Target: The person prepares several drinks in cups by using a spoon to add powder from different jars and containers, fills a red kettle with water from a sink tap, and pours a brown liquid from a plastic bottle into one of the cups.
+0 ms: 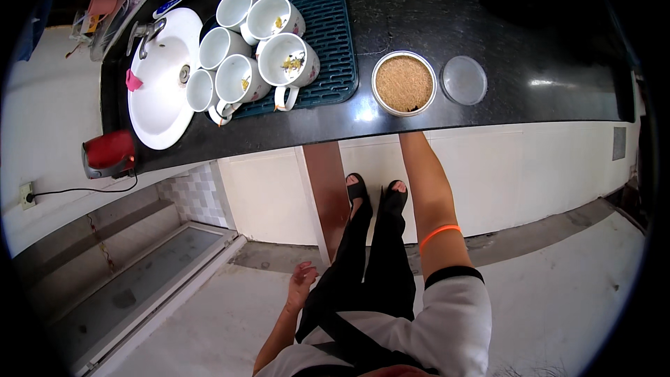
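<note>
You're standing in a small kitchen or pantry corner, black polished stone desk [447, 14], round white basin with metal tap [162, 84], white ceramic mugs [241, 78] on a dark ribbed draining mat [333, 42], red electric kettle [108, 153], open steel tin of brown granules [403, 84].

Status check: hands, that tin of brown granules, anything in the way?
Left hand empty at side. Right hand hidden under the counter edge. Open tin on counter, lid beside it. Nothing blocking.

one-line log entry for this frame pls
left hand: free at side | right hand: hidden under counter edge | nearest: open tin of brown granules, lid beside
</note>
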Demonstrator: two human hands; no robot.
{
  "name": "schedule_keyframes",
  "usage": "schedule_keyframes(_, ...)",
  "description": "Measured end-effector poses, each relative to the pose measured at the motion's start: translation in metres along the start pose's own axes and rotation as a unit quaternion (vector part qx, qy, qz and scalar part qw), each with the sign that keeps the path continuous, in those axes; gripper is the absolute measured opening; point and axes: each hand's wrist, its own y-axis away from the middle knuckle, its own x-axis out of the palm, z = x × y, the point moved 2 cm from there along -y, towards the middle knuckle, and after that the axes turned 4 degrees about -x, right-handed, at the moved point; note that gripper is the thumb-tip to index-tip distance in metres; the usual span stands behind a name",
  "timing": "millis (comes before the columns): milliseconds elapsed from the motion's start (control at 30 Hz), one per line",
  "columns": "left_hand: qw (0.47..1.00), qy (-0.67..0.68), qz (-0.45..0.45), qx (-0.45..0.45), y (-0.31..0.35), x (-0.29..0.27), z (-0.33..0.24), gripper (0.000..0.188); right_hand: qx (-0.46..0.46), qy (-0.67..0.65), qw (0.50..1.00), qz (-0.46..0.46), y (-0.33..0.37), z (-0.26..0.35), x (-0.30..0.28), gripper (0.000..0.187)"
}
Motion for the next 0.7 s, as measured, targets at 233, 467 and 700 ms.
schedule_keyframes(233,0.991,-0.044,0.067,0.109,0.001,0.04,-0.048,0.043,0.031,-0.05,0.998,0.007,-0.032,0.001,-0.009,0.049)
schedule_keyframes(467,0.99,-0.054,0.067,0.111,-0.001,0.045,-0.046,0.042,0.066,-0.069,0.995,0.036,-0.033,0.006,-0.034,0.045)
schedule_keyframes(700,0.987,-0.101,0.09,0.086,-0.006,0.069,-0.047,0.056,0.101,0.059,0.985,0.129,0.043,0.009,-0.112,0.041)
